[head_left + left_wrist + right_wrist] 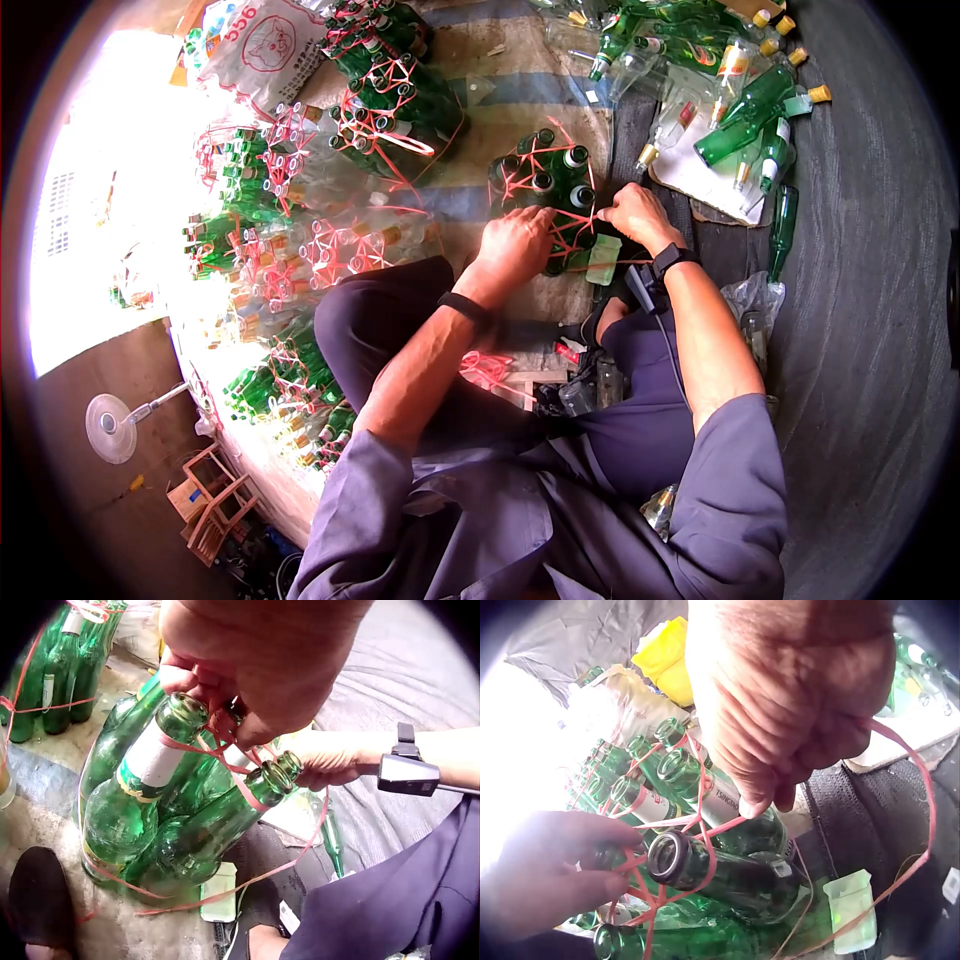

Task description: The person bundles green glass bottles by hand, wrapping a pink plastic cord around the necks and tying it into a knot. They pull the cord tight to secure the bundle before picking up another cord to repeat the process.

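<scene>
Green glass bottles [543,182] stand upright in a cluster, pink string [223,752] looped round their necks. At the near side of the bottle tops, my left hand [515,243] has its fingers curled on the string; in the right wrist view this hand [562,874] is beside a bottle neck. My right hand [640,215], on the cluster's right, pinches a taut strand [724,827] between thumb and fingers. From that hand [795,697] a loose length of string [928,825] loops down. Part of the string is hidden under the left fingers [217,682].
Other string-tied bottle bundles [385,95] stand at the left and upper left, by a white sack [262,50]. Loose bottles [745,115] lie at the upper right, some on a white board [700,185]. A pale green packet [853,911] lies beside the cluster, near a foot.
</scene>
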`<state>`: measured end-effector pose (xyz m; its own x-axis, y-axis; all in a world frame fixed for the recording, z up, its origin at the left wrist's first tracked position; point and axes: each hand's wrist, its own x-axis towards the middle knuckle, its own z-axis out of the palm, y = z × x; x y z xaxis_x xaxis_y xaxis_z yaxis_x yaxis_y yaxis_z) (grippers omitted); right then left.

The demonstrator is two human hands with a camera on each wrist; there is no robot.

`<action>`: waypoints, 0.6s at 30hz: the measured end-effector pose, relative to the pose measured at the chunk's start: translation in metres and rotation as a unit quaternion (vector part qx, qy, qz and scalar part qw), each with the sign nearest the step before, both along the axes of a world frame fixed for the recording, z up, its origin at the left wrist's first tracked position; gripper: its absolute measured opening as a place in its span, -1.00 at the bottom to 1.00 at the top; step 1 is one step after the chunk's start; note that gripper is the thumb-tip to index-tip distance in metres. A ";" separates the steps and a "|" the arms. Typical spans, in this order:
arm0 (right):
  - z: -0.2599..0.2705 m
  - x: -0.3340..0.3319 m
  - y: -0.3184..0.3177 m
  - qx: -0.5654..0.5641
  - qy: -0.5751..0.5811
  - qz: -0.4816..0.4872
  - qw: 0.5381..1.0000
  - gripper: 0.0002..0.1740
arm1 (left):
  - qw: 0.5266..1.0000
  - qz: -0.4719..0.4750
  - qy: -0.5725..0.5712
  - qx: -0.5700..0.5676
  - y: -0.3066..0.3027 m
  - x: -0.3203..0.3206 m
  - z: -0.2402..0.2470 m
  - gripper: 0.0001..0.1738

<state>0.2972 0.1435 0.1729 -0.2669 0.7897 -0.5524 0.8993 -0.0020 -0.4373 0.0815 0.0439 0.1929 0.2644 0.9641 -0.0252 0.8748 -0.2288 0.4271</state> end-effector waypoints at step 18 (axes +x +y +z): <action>-0.012 -0.007 -0.014 -0.002 0.026 -0.028 0.999 -0.56 | 0.997 -0.008 0.026 -0.065 0.006 -0.004 -0.002 -0.46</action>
